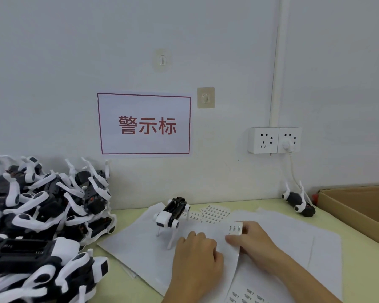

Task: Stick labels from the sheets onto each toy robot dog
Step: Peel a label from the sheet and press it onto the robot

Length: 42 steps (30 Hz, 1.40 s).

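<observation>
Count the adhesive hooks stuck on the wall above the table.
2. A clear hook sits high on the wall, above the red-bordered sign. A beige hook sits lower, just right of the sign's top corner. None seems hidden.

The toy robot dog [173, 215] standing on the sheets looks like hard plastic: a black body with a slight shine and smooth white shells and thin white legs. The heap of dogs [44, 215] at the left has the same glossy black and white plastic. The label sheets [206, 254] are thin matt white paper, and one curls up at the corner held by the right hand [249, 241]. The desk [260, 202] has a smooth, pale yellow-green matt top. The box [359, 206] at the right is plain brown cardboard, dull and slightly rough. The wall sockets [274, 139] are smooth white plastic, and the wall sign [144, 124] is matt paper.
</observation>
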{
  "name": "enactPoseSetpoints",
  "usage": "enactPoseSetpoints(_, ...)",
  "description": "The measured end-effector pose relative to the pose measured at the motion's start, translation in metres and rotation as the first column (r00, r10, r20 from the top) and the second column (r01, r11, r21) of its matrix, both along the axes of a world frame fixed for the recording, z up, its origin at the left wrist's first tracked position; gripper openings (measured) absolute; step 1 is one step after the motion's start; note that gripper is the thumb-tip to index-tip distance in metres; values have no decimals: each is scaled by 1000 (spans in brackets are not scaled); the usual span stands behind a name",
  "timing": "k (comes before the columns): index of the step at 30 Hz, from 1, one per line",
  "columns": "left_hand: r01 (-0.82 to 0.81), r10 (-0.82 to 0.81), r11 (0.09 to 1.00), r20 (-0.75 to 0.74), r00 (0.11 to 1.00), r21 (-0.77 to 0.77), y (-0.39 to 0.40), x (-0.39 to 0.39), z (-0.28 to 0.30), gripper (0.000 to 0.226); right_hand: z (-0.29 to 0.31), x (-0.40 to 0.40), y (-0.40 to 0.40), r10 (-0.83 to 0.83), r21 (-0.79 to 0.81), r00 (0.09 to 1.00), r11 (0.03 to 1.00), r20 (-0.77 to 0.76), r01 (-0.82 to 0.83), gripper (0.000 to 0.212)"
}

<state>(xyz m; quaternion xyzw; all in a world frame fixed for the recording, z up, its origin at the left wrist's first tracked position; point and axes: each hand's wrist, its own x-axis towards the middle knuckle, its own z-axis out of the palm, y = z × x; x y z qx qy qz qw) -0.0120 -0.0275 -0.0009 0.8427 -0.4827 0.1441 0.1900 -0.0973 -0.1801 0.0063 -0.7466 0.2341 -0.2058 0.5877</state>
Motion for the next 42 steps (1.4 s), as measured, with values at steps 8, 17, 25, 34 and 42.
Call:
enactPoseSetpoints(8,-32,-124,867,-279,952,-497,-6,-6,0,14,-5,9,16,-67,90,974,995,214,49,18)
enactPoseSetpoints(17,-209,-295,751,-601,743,-626,-21,-11,-3,20,-11,6,13,1,115,964,993,266,-33,14)
enactPoseSetpoints(25,-210,-302,734,-587,751,-646,-24,-8,-11,17,-13,6,12,82,137,946,982,313,-130,26)
enactPoseSetpoints(34,-169,-255,748,-513,820,-642,-22,-8,-13,12,-13,6,10,31,186,950,978,310,-92,24)
enactPoseSetpoints(42,-169,-253,749,-511,821,-641,-22,-8,-13,12,-11,4,12,32,169,948,982,317,-89,27)
